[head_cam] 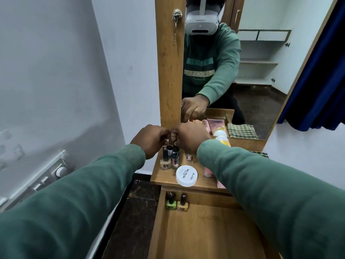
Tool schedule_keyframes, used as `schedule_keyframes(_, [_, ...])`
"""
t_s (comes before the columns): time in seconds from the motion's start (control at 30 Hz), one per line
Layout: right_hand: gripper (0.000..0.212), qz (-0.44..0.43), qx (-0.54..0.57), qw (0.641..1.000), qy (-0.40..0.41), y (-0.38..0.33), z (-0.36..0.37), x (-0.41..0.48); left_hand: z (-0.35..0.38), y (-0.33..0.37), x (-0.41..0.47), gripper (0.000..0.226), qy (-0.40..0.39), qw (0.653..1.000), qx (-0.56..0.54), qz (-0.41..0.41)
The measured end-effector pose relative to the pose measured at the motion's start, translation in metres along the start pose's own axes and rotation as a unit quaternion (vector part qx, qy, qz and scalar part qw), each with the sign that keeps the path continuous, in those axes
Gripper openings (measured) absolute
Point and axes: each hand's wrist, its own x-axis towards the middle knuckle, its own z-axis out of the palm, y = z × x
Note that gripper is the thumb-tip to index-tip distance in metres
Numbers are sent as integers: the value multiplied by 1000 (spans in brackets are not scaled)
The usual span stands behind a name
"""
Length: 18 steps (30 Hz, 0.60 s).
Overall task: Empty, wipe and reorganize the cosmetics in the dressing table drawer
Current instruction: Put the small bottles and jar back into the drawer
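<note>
The wooden bench (164, 179) stands against a pale wall (56, 71) under a mirror (261, 62). Below it the drawer (205, 230) is open, with a pair of polish bottles (170, 201) in its back left corner. On the bench a cluster of polish bottles (165, 159) stands beside a white jar (186, 175). Your right hand (190, 140) pinches the top of a dark-capped bottle (175, 153). Your left hand (150, 141) is curled beside it, but I cannot tell what it grips.
</note>
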Motion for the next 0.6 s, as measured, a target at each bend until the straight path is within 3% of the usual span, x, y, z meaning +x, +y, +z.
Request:
schedule_keyframes(0.13, [8, 3, 46, 998, 51, -2, -23, -2, -23, 10, 2, 18, 52, 999, -2, 10])
schedule_keyframes(0.3, [10, 7, 68, 992, 108, -9, -72, -11, -74, 30, 7, 22, 96, 995, -23, 20])
schedule_keyframes(0.6, [14, 31, 194, 973, 119, -24, -122, -66, -120, 76, -35, 18, 109, 993, -43, 14])
